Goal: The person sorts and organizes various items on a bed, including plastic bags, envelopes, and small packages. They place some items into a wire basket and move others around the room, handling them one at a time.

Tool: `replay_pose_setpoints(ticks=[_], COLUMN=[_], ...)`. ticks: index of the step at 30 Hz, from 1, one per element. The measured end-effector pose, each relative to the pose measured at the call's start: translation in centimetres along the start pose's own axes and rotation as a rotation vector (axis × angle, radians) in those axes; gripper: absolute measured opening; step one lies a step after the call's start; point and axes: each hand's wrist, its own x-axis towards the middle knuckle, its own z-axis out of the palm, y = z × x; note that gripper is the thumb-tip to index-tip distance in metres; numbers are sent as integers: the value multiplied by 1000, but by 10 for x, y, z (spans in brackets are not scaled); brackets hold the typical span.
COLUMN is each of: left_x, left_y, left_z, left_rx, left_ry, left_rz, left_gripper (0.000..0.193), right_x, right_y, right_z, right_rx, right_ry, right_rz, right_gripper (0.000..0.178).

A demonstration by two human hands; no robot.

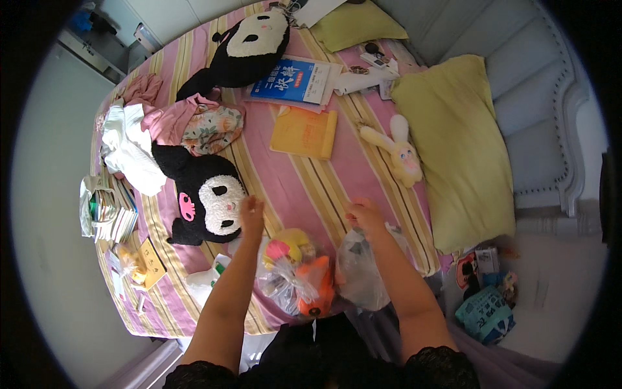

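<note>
Hanging just beside the black-and-white plush [222, 202], L hand [252, 219] is seen half open, fingers loosely curled, nothing visibly held; contact w/ plush can't be told. R hand [365, 217] is held w/ bent fingers at the top of a clear plastic bag [363, 272]; whether it's gripped can't be told. Btwn forearms, nearer the body, the way is blocked by a toy bag [275, 275] & orange toy [317, 290]. Beyond both hands, a yellow envelope [303, 134] is laid; past R hand, a rabbit toy [404, 162], then a green pillow [453, 155].
</note>
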Motion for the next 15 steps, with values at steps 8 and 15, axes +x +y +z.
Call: replay_pose_setpoints(ticks=[8,15], left_x=[37,63], left_y=[-58,-96], left_z=[72,66], left_rx=[-510,-442], left_ry=[-55,-190], left_rz=[-1151,-1201], left_gripper=[38,40], right_x=[176,244], right_y=[-2,-60], right_z=[79,48], right_rx=[-734,-944], right_ry=[673,615], right_rz=[-331,-245], right_gripper=[79,54])
